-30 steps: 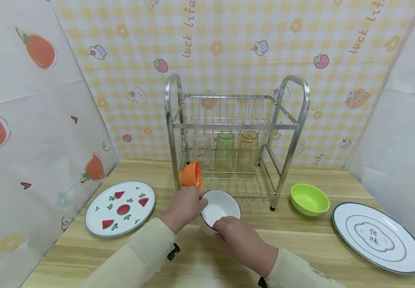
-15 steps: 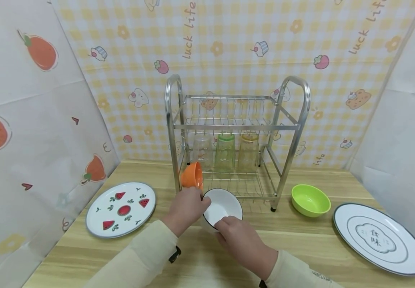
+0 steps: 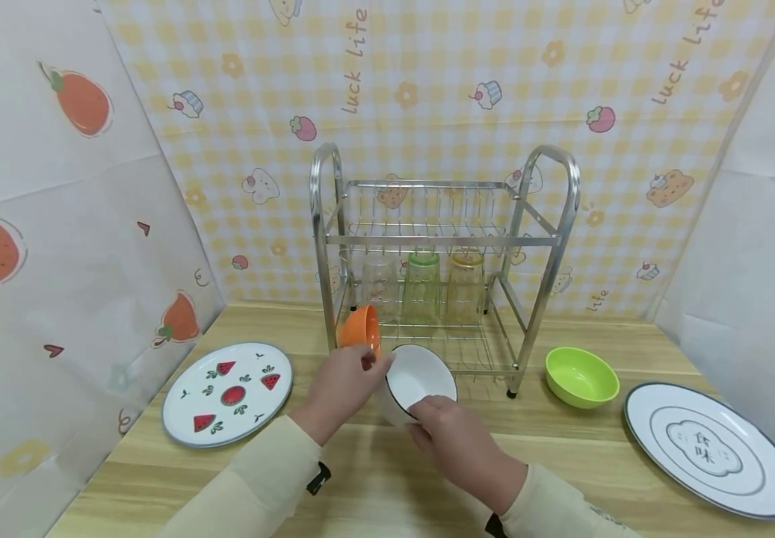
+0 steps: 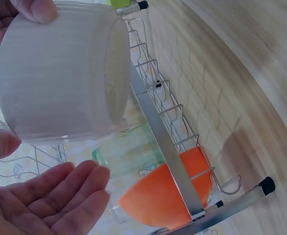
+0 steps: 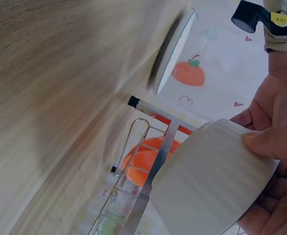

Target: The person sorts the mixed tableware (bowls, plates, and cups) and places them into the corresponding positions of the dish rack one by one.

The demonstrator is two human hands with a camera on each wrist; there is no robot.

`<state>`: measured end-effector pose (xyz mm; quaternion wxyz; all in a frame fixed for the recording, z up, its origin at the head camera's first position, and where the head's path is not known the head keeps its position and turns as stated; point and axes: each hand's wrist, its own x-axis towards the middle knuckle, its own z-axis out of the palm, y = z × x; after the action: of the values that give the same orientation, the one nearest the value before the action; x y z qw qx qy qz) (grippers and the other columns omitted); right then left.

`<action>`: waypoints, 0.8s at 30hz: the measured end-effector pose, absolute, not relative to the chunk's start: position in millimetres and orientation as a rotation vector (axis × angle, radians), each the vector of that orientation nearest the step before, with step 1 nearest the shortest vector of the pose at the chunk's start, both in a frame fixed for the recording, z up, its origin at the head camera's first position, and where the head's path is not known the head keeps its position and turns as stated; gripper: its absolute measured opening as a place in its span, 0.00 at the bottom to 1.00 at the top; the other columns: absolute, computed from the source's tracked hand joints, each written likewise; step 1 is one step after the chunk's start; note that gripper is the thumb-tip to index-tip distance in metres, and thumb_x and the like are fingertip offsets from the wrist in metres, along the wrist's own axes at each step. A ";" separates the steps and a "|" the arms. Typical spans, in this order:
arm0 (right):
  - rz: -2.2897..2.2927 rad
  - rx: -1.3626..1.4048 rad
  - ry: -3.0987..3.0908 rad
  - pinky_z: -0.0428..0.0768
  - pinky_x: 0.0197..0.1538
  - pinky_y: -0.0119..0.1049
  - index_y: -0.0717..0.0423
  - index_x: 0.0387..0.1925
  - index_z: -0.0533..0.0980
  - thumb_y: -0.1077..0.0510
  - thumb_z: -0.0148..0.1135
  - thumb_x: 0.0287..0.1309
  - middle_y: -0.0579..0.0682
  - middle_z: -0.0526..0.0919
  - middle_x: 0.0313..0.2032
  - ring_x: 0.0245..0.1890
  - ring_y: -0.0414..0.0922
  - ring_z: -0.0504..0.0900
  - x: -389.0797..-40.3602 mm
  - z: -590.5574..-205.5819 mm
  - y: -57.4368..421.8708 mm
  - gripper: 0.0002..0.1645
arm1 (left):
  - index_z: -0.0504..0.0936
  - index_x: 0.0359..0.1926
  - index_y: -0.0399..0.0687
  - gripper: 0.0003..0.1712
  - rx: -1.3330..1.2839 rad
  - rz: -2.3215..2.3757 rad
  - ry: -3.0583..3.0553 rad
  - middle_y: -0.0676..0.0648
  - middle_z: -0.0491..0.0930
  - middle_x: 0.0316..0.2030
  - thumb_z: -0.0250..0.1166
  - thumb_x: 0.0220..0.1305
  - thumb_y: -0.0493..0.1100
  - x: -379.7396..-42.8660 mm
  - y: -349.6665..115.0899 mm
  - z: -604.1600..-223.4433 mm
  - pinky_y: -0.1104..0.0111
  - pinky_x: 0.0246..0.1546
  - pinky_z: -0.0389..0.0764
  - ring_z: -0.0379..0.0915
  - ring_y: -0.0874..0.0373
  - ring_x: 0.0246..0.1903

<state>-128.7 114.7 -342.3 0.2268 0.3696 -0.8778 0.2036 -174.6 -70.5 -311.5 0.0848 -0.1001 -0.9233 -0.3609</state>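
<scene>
A white bowl (image 3: 421, 377) with a dark rim is held in front of the rack, its mouth tilted toward the head camera. My right hand (image 3: 464, 441) grips its near right side, thumb outside and fingers over the rim, as the right wrist view shows. My left hand (image 3: 340, 388) is at the bowl's left side; in the left wrist view its fingers (image 4: 79, 191) are extended below the bowl and apart from it. Its thumb is at the rim; contact is unclear. Just beyond, an orange bowl (image 3: 358, 329) stands on its side in the rack's lower tier.
The two-tier metal dish rack (image 3: 421, 240) holds a clear glass (image 3: 379, 288), a green glass (image 3: 421, 288) and a yellow glass (image 3: 465, 288) below. A watermelon plate (image 3: 185, 400) lies left; a green bowl (image 3: 581, 377) and a lettered plate (image 3: 643, 418) lie right.
The white bowl has shifted slightly right and up, with the right hand on it. The left hand's fingers have loosened, and a gap now shows between its thumb and fingers.
</scene>
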 end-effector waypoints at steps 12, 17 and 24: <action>0.658 0.965 -2.410 0.79 0.30 0.32 0.57 0.27 0.77 0.65 0.73 0.47 0.46 0.81 0.26 0.27 0.39 0.79 -142.1 -337.0 123.8 0.10 | 0.83 0.41 0.41 0.14 -0.193 -1.212 -2.592 0.48 0.83 0.34 0.62 0.66 0.48 -177.6 -87.8 -310.6 0.63 0.38 0.81 0.78 0.57 0.36; 0.739 0.891 -2.452 0.81 0.31 0.32 0.58 0.29 0.78 0.66 0.71 0.49 0.48 0.82 0.28 0.29 0.41 0.82 -148.8 -333.9 128.5 0.08 | 0.83 0.43 0.41 0.14 -0.154 -1.233 -2.549 0.47 0.84 0.36 0.61 0.68 0.47 -179.2 -97.8 -309.3 0.62 0.41 0.81 0.79 0.56 0.37; 0.946 0.765 -2.541 0.76 0.28 0.30 0.58 0.29 0.77 0.65 0.69 0.53 0.46 0.80 0.26 0.26 0.37 0.76 -159.4 -327.6 134.1 0.06 | 0.83 0.44 0.39 0.15 -0.062 -1.180 -2.518 0.45 0.84 0.37 0.61 0.68 0.47 -183.5 -110.1 -304.8 0.59 0.40 0.81 0.79 0.53 0.39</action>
<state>-159.4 134.1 -327.6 0.1616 0.2679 -0.8901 0.3316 -183.5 -110.1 -304.8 0.1791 -0.0220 -0.8907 -0.4173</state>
